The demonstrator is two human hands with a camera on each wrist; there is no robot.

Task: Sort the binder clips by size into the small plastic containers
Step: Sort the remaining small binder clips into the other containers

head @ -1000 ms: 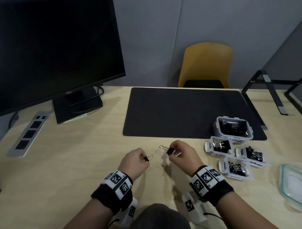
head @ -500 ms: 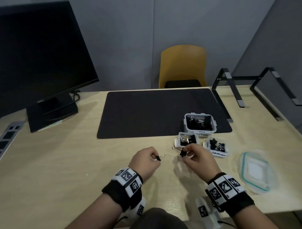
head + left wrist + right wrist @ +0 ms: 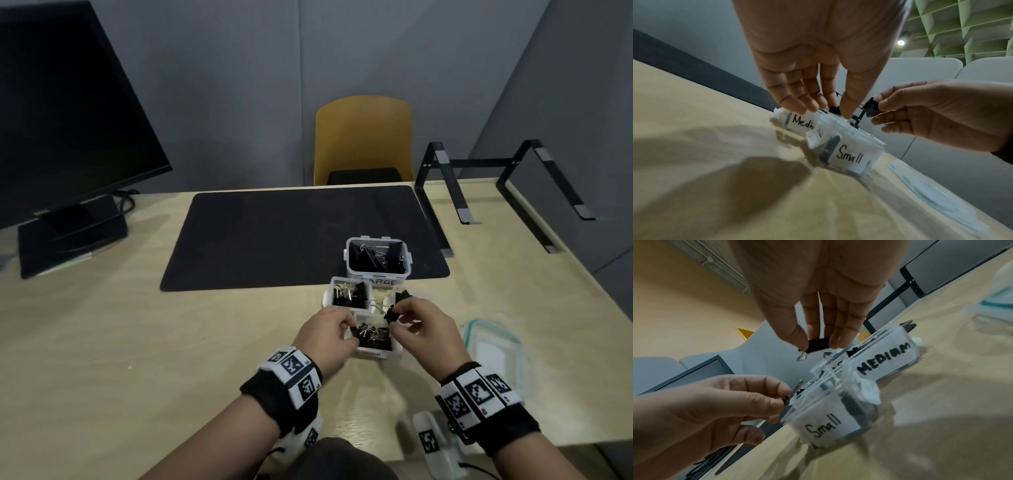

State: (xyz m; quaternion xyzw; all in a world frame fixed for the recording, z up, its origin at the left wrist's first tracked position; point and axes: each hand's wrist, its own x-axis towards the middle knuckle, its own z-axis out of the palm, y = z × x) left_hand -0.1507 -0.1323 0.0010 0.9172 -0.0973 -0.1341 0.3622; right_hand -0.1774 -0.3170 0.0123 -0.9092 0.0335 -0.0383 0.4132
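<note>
Labels "Small" point(image 3: 850, 157), "MEDIUM" point(image 3: 885, 361), possibly "LARGE" point(image 3: 383, 281), "Mediu" point(image 3: 804, 122) partly hidden

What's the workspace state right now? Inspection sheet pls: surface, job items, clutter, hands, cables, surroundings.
Surface: wooden desk with black mat.
Job's things: Large container, two Medium containers and Small container, all open, clips inside.
Clutter: clear lid, laptop stand.
Grippers: left hand pinches a small clip at the Small container's rim; right hand pinches a larger clip.
Cables: behind monitor.
Surroundings: yellow chair, grey wall panels.
</note>
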